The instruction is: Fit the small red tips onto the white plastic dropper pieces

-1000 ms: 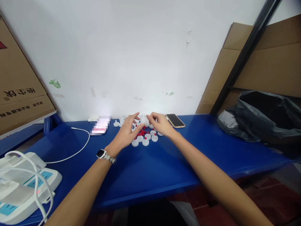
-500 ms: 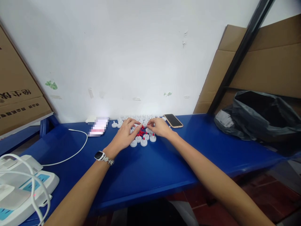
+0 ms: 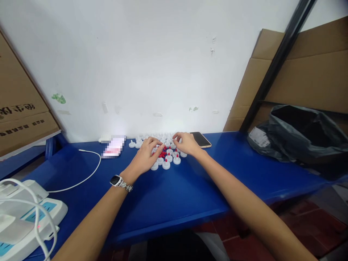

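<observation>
Between both sets of fingers sits the pile of red caps (image 3: 163, 153) and white bases (image 3: 166, 165) — right hand (image 3: 187, 144) has slid back toward the phone (image 3: 200, 139), fingers curled, grip unclear. Left hand (image 3: 145, 157) stays put, pinching narrow over the reds — can't tell if it's holding one.

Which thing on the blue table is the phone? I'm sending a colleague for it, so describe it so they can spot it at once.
Start at the blue table against the white wall and find the cluster of small white caps under the right hand. Just right of that hand lies the phone, flat near the wall. It is the only dark, flat rectangle with a tan edge there.
</observation>
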